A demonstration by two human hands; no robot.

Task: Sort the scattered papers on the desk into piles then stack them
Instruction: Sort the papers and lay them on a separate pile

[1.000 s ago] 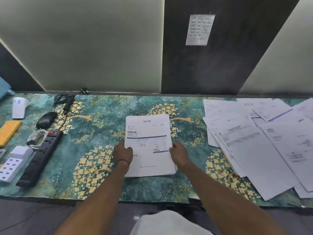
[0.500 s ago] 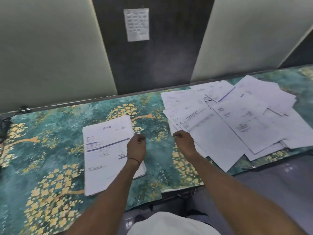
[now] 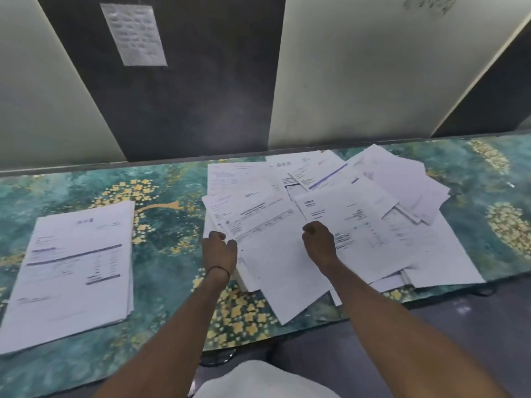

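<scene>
Item 1, at nine o'clock: sorted pile [image 3: 74,271], one squared stack lying flat on the patterned desk [image 3: 166,254]; top sheet carried a purple rule and a heading too blurred to read. Item 2, at eleven o'clock: wall notice [image 3: 133,34], print illegible. Item 3, centre: left hand [image 3: 219,251], fingers curled at the heap's nine-o'clock edge; whether it pinched a sheet could not be told. Item 4: right hand [image 3: 319,242], knuckles up, fingers curled on top of the heap; grip likewise not determinable. Item 5, at two o'clock: scattered papers [image 3: 373,202], many overlapping sheets at odd angles, the far one headed in East Asian characters, not surely legible. No brands seen. Progress, judged: one pile made; most of the sorting and the final stacking remained.
</scene>
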